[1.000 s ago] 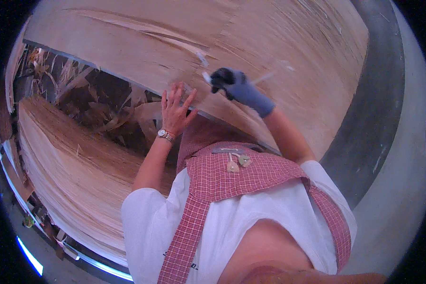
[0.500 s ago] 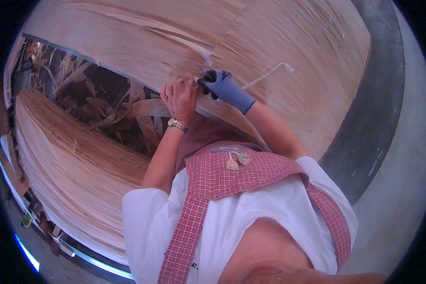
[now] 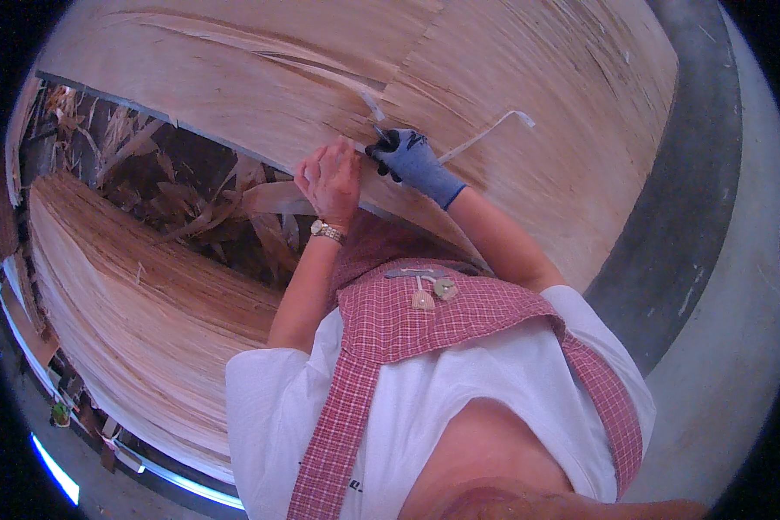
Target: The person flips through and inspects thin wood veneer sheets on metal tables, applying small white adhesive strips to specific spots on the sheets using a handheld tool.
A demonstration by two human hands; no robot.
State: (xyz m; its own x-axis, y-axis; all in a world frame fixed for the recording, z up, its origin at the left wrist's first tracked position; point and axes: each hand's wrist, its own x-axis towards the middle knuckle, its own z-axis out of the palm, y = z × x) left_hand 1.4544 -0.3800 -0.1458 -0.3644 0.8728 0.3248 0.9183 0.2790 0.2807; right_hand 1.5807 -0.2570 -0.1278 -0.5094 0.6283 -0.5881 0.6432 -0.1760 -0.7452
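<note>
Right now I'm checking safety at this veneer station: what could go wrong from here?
The left hand is bare and presses the veneer sheet right beside the gloved right hand, which grips a small tool; a slip could catch the bare fingers. The sheet is already split near its edge, so it may tear further or give splinters.

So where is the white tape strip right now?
In the head view the white tape strip lies on the upper veneer sheet, right of centre, trailing up and right from the gloved right hand, beside the bare left hand.
</note>
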